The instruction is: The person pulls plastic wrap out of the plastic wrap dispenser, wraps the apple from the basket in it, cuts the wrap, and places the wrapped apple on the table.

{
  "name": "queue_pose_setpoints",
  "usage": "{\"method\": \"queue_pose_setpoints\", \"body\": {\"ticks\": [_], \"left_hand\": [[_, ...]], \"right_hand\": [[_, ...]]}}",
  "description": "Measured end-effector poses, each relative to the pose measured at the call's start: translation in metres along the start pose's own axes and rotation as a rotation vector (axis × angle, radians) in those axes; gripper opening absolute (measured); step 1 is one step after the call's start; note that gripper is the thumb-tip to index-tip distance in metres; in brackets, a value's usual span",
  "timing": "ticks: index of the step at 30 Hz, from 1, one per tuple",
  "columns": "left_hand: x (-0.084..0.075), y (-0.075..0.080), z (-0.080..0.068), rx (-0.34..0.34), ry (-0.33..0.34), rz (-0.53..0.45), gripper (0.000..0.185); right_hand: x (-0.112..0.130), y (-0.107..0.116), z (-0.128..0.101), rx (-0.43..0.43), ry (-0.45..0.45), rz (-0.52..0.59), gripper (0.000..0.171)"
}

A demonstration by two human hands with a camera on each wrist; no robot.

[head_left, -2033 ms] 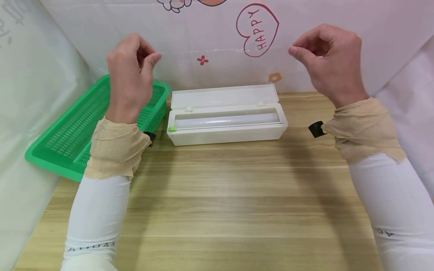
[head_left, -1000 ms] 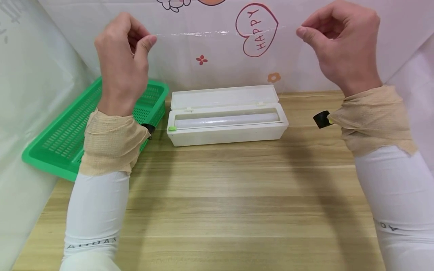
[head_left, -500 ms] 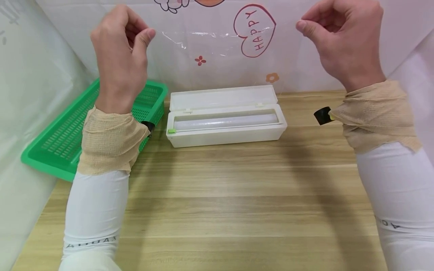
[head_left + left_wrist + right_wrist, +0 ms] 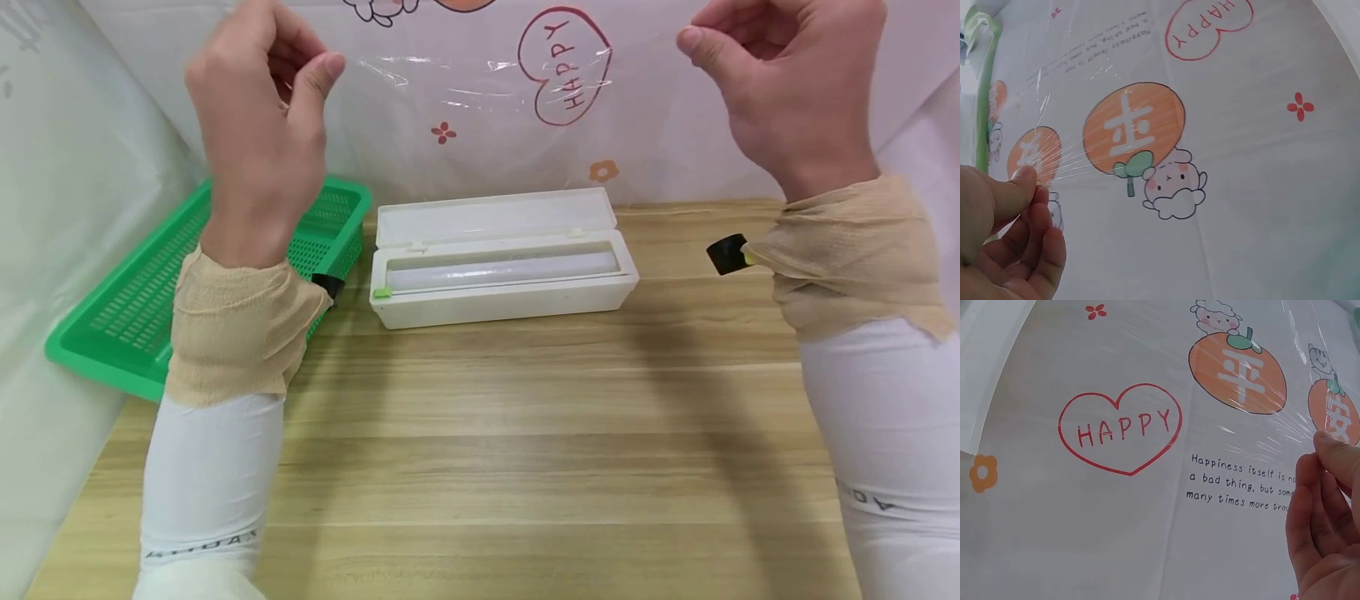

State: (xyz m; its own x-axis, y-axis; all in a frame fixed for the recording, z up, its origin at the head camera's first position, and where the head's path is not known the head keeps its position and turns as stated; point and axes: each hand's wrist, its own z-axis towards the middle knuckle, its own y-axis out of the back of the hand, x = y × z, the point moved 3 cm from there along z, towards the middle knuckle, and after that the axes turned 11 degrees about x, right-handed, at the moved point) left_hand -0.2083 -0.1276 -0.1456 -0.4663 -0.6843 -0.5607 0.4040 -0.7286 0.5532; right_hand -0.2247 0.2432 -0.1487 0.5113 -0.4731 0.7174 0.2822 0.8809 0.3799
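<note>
Above the desk [image 4: 480, 467], between the person's two hands: a sheet of clear plastic film [image 4: 501, 65], visible mainly by its glints against the printed backdrop [image 4: 675, 158].

Left hand [image 4: 258, 137]: thumb against forefinger, almost no gap, pinching the film's near-left end; wrist view shows creases fanning from the grip. Right hand [image 4: 806, 104]: similar pinch at the opposite end, streaks gathering toward the fingertips; remaining fingers loosely bent.

Key relation: film lies directly between the pinches, each hand at its own end, neither nearer to it. Taut pleats run crosswise, left to right, hand to hand; that seems the long axis. Lower edge too transparent to trace; cannot tell how far it hangs.

Nearer the wearer and lower in the head view: white film dispenser box [image 4: 504, 306], long side roughly parallel to the film, lid [image 4: 495, 218] tipped back, film roll [image 4: 498, 272] inside, green slider [image 4: 382, 292] at its left end. Left hand looks nearer this box. Green plastic basket [image 4: 105, 374] left of it, partly behind the left arm.
</note>
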Motion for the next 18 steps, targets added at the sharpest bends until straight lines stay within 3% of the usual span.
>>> {"method": "queue_pose_setpoints", "body": {"ticks": [3, 4, 7, 8, 10, 12, 15, 18], "left_hand": [[0.011, 0.004, -0.006, 0.0, -0.103, -0.01, 0.033], [0.022, 0.004, -0.007, 0.007, -0.167, -0.032, 0.032], [0.041, 0.008, -0.02, 0.074, -0.293, -0.064, 0.03], [0.042, 0.011, -0.028, 0.108, -0.304, -0.078, 0.026], [0.034, 0.019, -0.046, 0.193, -0.331, -0.102, 0.021], [0.009, 0.028, -0.068, 0.286, -0.314, -0.077, 0.02], [-0.014, 0.034, -0.094, 0.413, -0.386, -0.103, 0.012], [-0.026, 0.032, -0.117, 0.518, -0.473, -0.196, 0.009]], "right_hand": [[0.0, 0.003, -0.005, -0.025, 0.036, -0.011, 0.008], [0.0, 0.005, -0.007, -0.032, 0.059, -0.026, 0.008], [-0.002, 0.01, -0.015, -0.037, 0.134, -0.077, 0.01], [-0.002, 0.012, -0.019, -0.041, 0.147, -0.085, 0.012], [-0.003, 0.018, -0.029, -0.049, 0.163, -0.087, 0.018], [-0.004, 0.026, -0.041, -0.053, 0.145, -0.076, 0.023], [-0.006, 0.039, -0.064, -0.027, 0.137, -0.09, 0.024], [-0.009, 0.05, -0.085, 0.043, 0.198, 0.045, 0.018]]}}
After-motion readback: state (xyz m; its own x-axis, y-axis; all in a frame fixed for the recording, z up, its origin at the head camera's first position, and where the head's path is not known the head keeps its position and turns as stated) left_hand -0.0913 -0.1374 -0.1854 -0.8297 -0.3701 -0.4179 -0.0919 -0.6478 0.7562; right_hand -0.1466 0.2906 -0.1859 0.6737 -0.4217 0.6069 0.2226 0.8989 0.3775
